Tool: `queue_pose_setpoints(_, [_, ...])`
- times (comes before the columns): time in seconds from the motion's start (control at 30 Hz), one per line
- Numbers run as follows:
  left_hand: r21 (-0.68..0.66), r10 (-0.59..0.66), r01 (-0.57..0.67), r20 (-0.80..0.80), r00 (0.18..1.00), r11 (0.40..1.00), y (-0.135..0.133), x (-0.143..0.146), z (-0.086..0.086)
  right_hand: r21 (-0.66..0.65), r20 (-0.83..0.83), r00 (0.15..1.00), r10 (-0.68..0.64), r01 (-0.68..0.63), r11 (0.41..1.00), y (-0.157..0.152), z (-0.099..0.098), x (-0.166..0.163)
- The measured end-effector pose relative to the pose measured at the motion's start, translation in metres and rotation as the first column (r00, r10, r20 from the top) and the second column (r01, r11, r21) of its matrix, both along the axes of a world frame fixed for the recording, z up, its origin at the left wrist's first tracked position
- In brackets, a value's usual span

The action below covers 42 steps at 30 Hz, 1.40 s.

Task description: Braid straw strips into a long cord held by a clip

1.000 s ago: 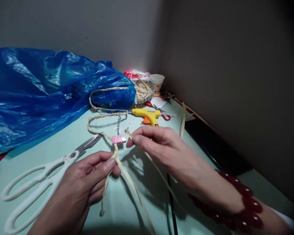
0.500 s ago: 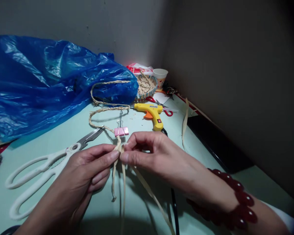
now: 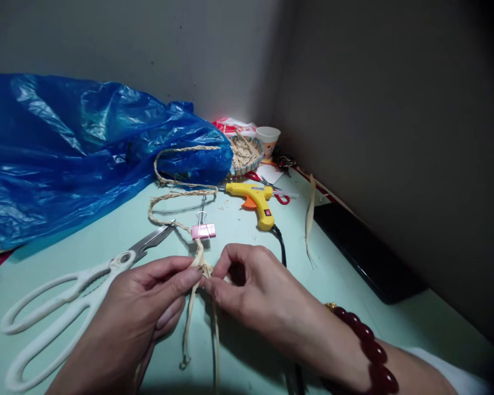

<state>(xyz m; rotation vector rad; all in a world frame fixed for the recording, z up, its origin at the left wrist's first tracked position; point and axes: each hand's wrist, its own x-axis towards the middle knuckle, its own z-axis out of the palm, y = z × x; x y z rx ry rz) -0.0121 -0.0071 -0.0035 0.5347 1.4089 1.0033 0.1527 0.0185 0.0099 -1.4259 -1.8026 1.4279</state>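
My left hand [image 3: 156, 299] pinches pale, flat straw strands [image 3: 198, 258] between thumb and forefinger. Just beside it, my right hand [image 3: 251, 285] has thumb and fingertips closed on another strand close to the same spot. Loose strand ends [image 3: 188, 332] hang down below both hands. Above my fingertips, a pink binder clip [image 3: 203, 231] grips the straw, and from it a finished braid [image 3: 158, 204] winds back over the table toward a blue plastic bag. White-handled scissors [image 3: 72, 285] lie with blades parted at the left of my left hand.
A yellow glue gun [image 3: 253, 191] with a black cord lies beyond my hands. Behind it are red-handled scissors [image 3: 282, 198], a straw-filled basket [image 3: 251, 167] and a paper cup [image 3: 268, 137]. The blue plastic bag [image 3: 66, 164] covers the back left. A black flat object [image 3: 366, 252] rests at right.
The view has tilted up slightly, so things sit lower. My right hand has shifted and turned a little, and the long strand that trailed under it no longer shows there.
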Motion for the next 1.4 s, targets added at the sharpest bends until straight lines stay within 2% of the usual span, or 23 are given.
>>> queue_pose_setpoints(0.2, [-0.001,0.094,-0.094,-0.104,0.99,0.996,0.003,0.008,0.004,0.242,0.052,0.999,-0.011,-0.002,0.97,-0.007,-0.001,-0.001])
queue_pose_setpoints(0.33, [0.032,0.087,-0.085,-0.093,0.992,0.996,-0.003,0.014,0.013,0.291,0.011,0.999,0.051,-0.052,0.955,-0.008,0.002,0.001])
queue_pose_setpoints(0.53, [0.027,0.023,-0.02,-0.111,0.994,0.999,-0.004,0.013,0.019,0.142,-0.081,0.995,0.064,-0.052,0.989,-0.001,0.005,0.005])
queue_pose_setpoints(0.77, [0.06,-0.104,0.121,-0.233,0.967,0.991,-0.003,0.008,0.015,0.076,-0.223,0.974,0.047,-0.031,0.997,0.006,-0.003,0.0])
queue_pose_setpoints(0.87, [0.117,-0.099,0.136,-0.282,0.954,0.984,-0.003,0.009,0.016,-0.08,-0.316,0.948,-0.031,0.006,0.997,0.008,-0.003,-0.003])
queue_pose_setpoints(1.0, [0.191,-0.048,0.13,-0.382,0.923,0.973,-0.002,0.012,0.016,-0.268,-0.427,0.896,-0.126,0.008,0.963,0.008,0.002,-0.005])
queue_pose_setpoints(1.1, [0.203,-0.048,0.139,-0.396,0.917,0.969,0.0,0.008,0.015,-0.264,-0.429,0.892,-0.143,0.027,0.964,0.006,0.005,-0.007])
queue_pose_setpoints(1.27, [0.098,-0.186,0.236,-0.362,0.913,0.967,0.003,-0.004,0.012,-0.228,-0.357,0.921,-0.156,0.076,0.971,0.007,0.006,-0.009])
queue_pose_setpoints(1.4, [0.087,-0.136,0.167,-0.287,0.948,0.982,-0.001,-0.003,0.008,-0.279,-0.408,0.896,-0.175,0.06,0.959,0.007,0.006,-0.01])
